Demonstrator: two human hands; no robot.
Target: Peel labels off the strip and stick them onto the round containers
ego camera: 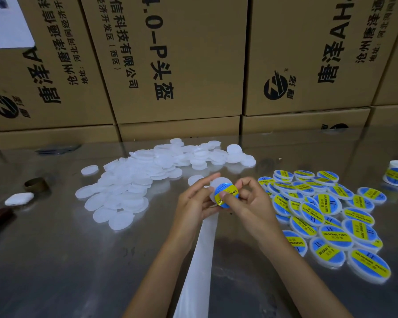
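Backing strip (200, 260) trails below; blue-yellow label (226, 193) half-covers white container (218, 183).

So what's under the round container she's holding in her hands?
The white backing strip runs from under the round container towards the camera, over the metal table. Both hands hide where its end sits.

I'm in a warehouse packing room. Stacked brown printed cardboard cartons (175, 65) wall off my shiny grey metal worktable (55, 260).
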